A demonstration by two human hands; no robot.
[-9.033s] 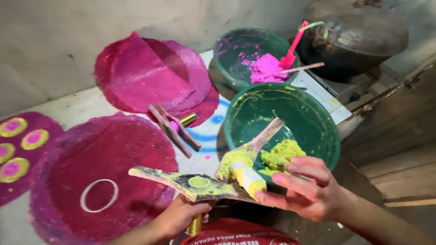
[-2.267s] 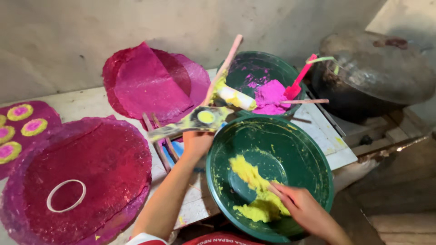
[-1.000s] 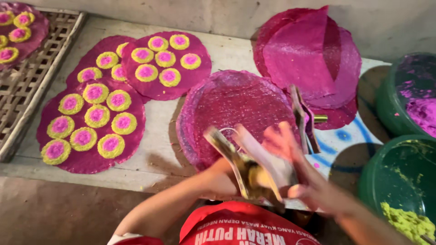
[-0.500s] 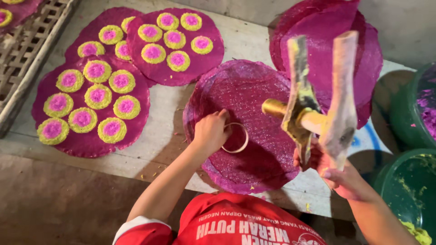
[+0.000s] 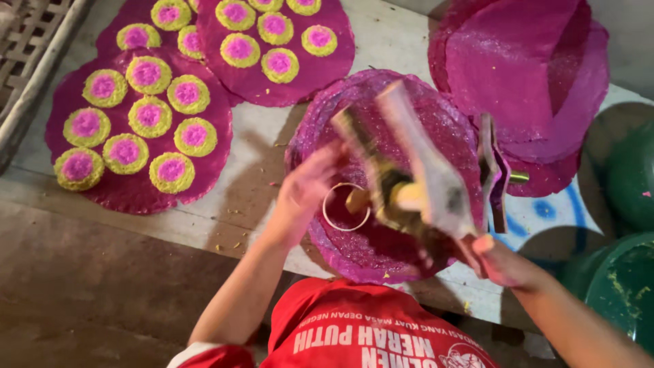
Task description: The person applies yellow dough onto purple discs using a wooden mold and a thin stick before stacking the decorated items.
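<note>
My left hand (image 5: 305,194) rests on a round magenta mat (image 5: 381,170), its fingers touching a small metal ring (image 5: 346,206) that lies on the mat. My right hand (image 5: 501,262) grips a hinged two-paddle press tool (image 5: 409,174) smeared with yellow paste and holds it tilted over the ring. The tool is blurred by motion.
Two magenta mats (image 5: 136,129) (image 5: 272,48) at the left carry several yellow-and-pink round pieces. A stack of bare magenta mats (image 5: 531,75) lies at the right. A second paddle tool (image 5: 494,170) lies by it. Green bowls (image 5: 623,286) stand at the right edge, a slatted rack (image 5: 27,61) at far left.
My right hand has swung the press tool down from upright to a tilt over the ring. My left hand stays at the ring.
</note>
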